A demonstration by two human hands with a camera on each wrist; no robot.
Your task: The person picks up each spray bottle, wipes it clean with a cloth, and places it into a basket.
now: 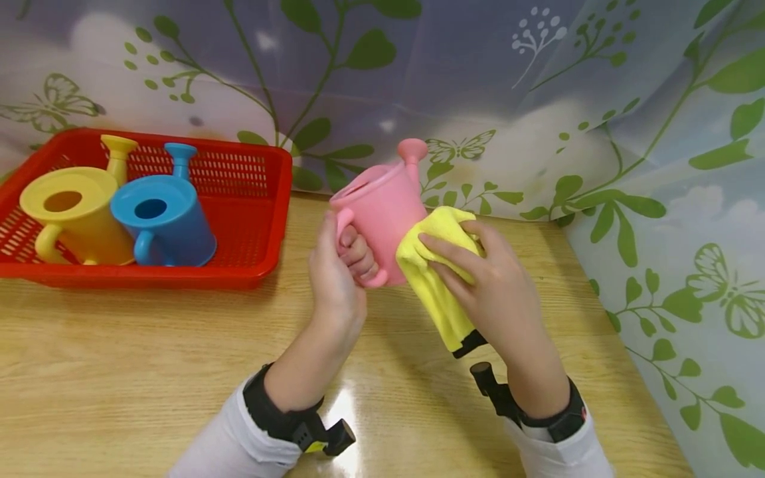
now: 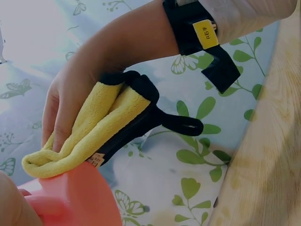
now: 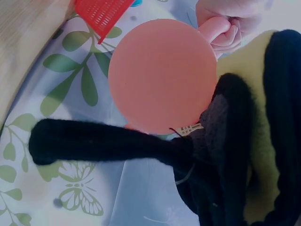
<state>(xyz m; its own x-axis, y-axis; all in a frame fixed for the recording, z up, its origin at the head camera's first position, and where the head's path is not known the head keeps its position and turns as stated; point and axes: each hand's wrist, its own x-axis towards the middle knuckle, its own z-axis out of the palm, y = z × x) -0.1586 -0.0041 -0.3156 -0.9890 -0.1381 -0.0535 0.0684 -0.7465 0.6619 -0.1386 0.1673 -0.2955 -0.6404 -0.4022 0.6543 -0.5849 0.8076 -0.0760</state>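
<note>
A pink watering can point(image 1: 385, 212) is held up over the table, its spout pointing away and its round base facing the right wrist camera. My left hand point(image 1: 340, 272) grips its handle, fingers curled through the loop. With my right hand point(image 1: 493, 285) I press a folded yellow cloth point(image 1: 439, 265) against the can's right side, fingers spread over the cloth. Black edging and a black hanging loop point(image 2: 183, 123) show on the cloth in the left wrist view. From the right wrist, the can's flat base point(image 3: 162, 77) is seen beside the cloth's black trim.
To the left stands a red plastic basket point(image 1: 239, 279) with perforated walls. Inside it sit a yellow watering can point(image 1: 89, 212) and a blue watering can point(image 1: 170, 222), side by side. A leaf-patterned curtain point(image 1: 370, 86) borders the wooden table point(image 1: 149, 378) at the back and right.
</note>
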